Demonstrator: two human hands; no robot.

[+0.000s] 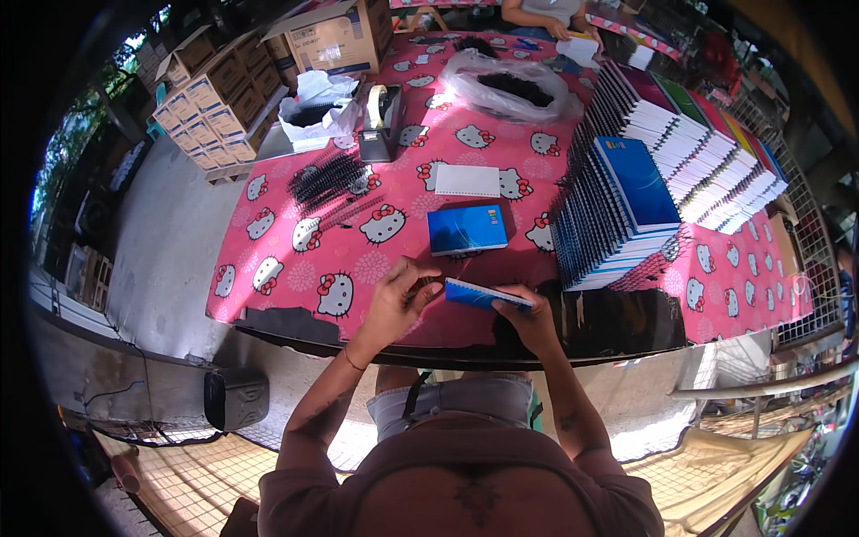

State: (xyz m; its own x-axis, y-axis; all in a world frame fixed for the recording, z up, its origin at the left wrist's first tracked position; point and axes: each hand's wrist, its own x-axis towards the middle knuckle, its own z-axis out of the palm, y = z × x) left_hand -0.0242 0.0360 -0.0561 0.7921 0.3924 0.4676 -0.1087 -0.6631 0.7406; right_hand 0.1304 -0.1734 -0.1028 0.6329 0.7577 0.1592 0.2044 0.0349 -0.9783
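Observation:
Near the table's front edge, my right hand (531, 318) grips a small blue-covered notebook (470, 294), tilted with its punched edge up. My left hand (403, 295) is just left of it, fingers curled and thumb drawn in. Whatever may be between those fingertips is too small to make out. Beyond the hands lies a blue notebook stack (467, 229) with a row of holes along its near edge. Behind that is a white punched sheet pad (467, 181). Loose black spiral coils (327, 182) are heaped to the left.
Tall stacks of spiral notebooks (617, 192) stand at the right. A tape dispenser (379, 125), a white plastic bag (318, 112) and a clear bag of black coils (514, 88) sit farther back. Cartons (224, 103) are piled at left. Another person's hand (559, 29) shows at the far end.

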